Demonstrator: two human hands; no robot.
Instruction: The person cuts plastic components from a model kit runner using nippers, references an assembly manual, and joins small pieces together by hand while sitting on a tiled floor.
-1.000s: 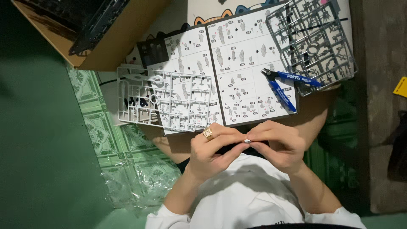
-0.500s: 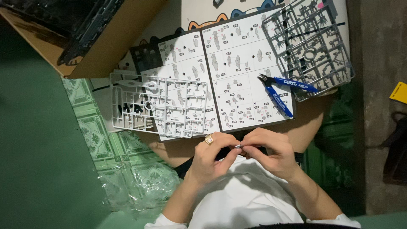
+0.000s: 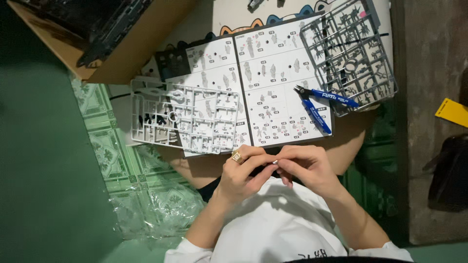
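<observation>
Both hands meet just below the lower edge of the open instruction booklet (image 3: 265,83), and from my remote seat I see the left hand (image 3: 243,175) and the right hand (image 3: 309,168) pinching one tiny pale part (image 3: 275,161) between their fingertips. The left fingers are curled in, thumb and forefinger closed on the part's left end, a gold ring (image 3: 237,157) on one finger; the right fingers are closed on its right end, the remaining ones folded under (the part is too small for me to tell its shape). It is held in the air over the person's lap, above the white shirt (image 3: 273,229), and does not touch the booklet. The booklet lies spread across the person's bare legs, its pages covered in small grey diagrams. On its left half rests a white parts frame (image 3: 185,119), overhanging the booklet's left edge. At the booklet's top right corner lies a grey parts frame (image 3: 348,53), tilted, and blue-handled nippers (image 3: 319,104) sit across the booklet's right edge, their jaws pointing left and touching that grey frame's lower side. A cardboard box (image 3: 126,48) holding dark frames stands at the far left, well apart from the hands. Crumpled clear plastic wrap (image 3: 156,209) lies on the green patterned floor (image 3: 105,141), near the left forearm.
</observation>
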